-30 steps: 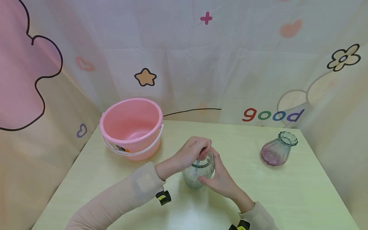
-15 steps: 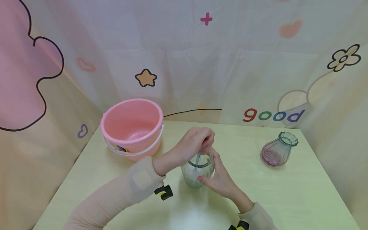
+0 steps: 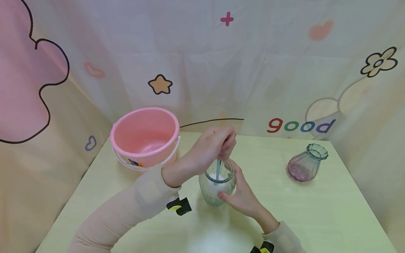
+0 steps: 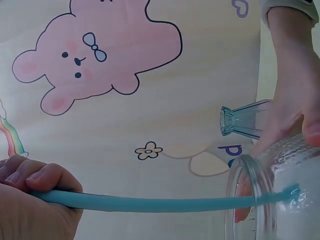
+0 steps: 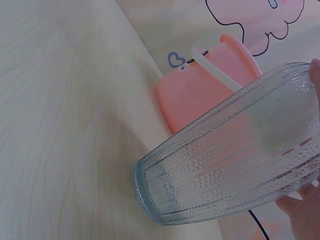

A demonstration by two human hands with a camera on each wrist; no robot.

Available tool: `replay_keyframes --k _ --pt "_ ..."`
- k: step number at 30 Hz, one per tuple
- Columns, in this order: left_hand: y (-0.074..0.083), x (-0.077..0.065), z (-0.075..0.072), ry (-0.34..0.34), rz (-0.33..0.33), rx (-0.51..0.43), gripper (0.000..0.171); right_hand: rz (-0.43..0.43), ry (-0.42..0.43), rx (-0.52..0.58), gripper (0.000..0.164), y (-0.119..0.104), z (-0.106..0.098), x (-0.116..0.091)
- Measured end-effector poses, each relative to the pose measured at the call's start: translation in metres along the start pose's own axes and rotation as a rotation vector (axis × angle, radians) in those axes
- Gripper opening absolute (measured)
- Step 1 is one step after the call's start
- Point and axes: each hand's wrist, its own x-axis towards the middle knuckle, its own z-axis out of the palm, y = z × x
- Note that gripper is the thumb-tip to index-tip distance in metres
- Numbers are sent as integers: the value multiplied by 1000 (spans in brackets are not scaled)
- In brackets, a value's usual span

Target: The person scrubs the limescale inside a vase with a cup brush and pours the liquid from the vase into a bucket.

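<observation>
My left hand (image 3: 213, 146) holds the end of a teal handle (image 4: 165, 203) above a clear ribbed glass jar (image 3: 210, 197). The handle runs down through the jar's mouth to a whitish mass inside, apparently the head of a bottle brush, seen only blurred through the glass. Gripping the jar from its right side is my right hand (image 3: 243, 198), thumb in front and fingers behind. In the right wrist view the jar (image 5: 215, 165) appears tilted by the camera, its base at the tabletop. The left hand's fingers are curled round the handle in the left wrist view.
A pink bucket (image 3: 142, 137) with a white handle stands at the back left of the pale wooden table (image 3: 316, 218). Toward the right lies a tilted purple-and-green glass vase (image 3: 305, 167). A printed curtain (image 3: 196, 70) encloses the table's back and sides.
My left hand has risen, drawing the teal handle upward, and the whitish mass now shows higher in the jar. The right hand and jar stay almost in place.
</observation>
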Motion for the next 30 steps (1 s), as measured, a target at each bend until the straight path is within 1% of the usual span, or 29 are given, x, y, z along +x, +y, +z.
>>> replay_keyframes --k 7,13,15,17,21,26,30 --pt "-3 3 -3 0 19 -69 32 1 6 9 91 0 1 1" --pt "-10 2 -4 -1 49 -54 34 8 7 1 91 -1 0 1" --pt "-16 2 -5 5 37 -38 34 8 6 -3 91 0 0 0" --pt "-22 1 -4 7 12 -26 35 9 5 -12 91 0 0 0" --pt "-37 -3 -1 -19 -38 -13 39 21 -2 -32 89 -1 0 -1" --pt "-52 -6 2 -47 -40 0 41 9 -5 -36 86 -1 0 -2" --pt "-61 -5 1 -57 -47 17 42 -5 -3 -35 86 -1 0 -1"
